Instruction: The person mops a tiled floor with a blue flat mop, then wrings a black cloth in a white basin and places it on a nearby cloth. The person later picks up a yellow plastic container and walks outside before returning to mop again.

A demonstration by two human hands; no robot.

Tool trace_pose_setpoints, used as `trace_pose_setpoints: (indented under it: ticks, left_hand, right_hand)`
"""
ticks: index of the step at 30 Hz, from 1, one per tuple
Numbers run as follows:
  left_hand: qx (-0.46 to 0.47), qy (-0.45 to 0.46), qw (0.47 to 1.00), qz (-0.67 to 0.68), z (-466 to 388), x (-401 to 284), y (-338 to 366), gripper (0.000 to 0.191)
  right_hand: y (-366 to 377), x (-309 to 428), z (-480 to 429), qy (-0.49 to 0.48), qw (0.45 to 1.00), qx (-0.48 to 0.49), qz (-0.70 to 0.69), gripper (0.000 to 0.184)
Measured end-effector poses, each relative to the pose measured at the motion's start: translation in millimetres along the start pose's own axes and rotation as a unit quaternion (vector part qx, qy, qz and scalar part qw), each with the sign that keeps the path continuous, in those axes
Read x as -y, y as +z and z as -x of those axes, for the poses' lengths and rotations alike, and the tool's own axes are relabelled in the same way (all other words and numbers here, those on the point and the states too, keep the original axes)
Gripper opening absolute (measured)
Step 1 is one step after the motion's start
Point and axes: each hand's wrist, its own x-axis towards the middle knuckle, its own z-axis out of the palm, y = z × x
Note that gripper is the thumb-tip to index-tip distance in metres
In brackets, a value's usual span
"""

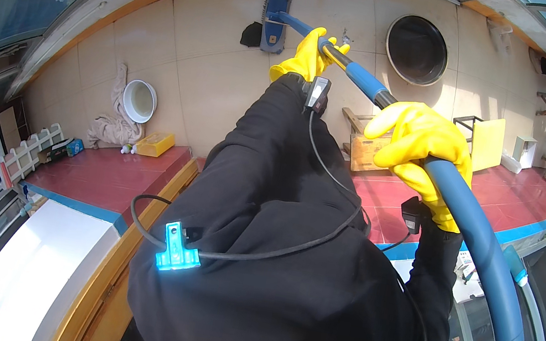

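Both hands wear yellow rubber gloves and hold one long flat mop. My left hand (311, 55) is closed around the lower part of the pole, near a blue collar. Higher up, my right hand (420, 149) grips the pole just below its thick blue upper handle (481, 254), which runs past my right arm. The blue mop head (277, 15) rests flat on the beige tile floor (217, 85), with a grey fringe along its edges. Beside the head lies a small black piece (252, 34), possibly cloth.
A dark round basin (416, 50) stands right of the mop head. Wooden stools (369, 153) and a yellow-topped seat (487, 145) are near my right side. At left are a white bucket (139, 101), a crumpled cloth (114, 130) and a yellow container (155, 144). A red-tiled step (105, 172) borders the floor.
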Motion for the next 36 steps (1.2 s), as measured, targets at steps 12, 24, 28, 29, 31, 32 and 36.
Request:
trace_pose_setpoints:
  ticks: [12,24,28,29,31,32,36]
  left_hand:
    - [0.008,-0.105,0.973,-0.205,-13,91,-10,0.037]
    - [0.028,-0.204,0.953,-0.222,18,134,-25,0.035]
    - [0.041,-0.143,0.956,-0.251,23,111,4,0.036]
    - [0.053,-0.145,0.957,-0.247,16,106,13,0.037]
    - [0.073,-0.150,0.956,-0.240,-1,100,27,0.038]
    - [0.051,-0.153,0.955,-0.249,-13,100,35,0.040]
    - [0.045,-0.155,0.955,-0.248,-47,115,45,0.041]
  right_hand:
    - [69,55,62,0.106,0.952,-0.275,0.077,0.007]
    - [128,91,81,0.066,0.900,-0.426,0.069,0.007]
    - [111,84,76,0.029,0.911,-0.406,0.066,0.010]
    - [104,81,75,0.022,0.914,-0.400,0.064,0.011]
    - [97,71,74,0.052,0.916,-0.392,0.068,0.011]
    - [93,64,73,0.065,0.915,-0.385,0.098,0.010]
    - [86,39,81,0.071,0.920,-0.369,0.113,0.010]
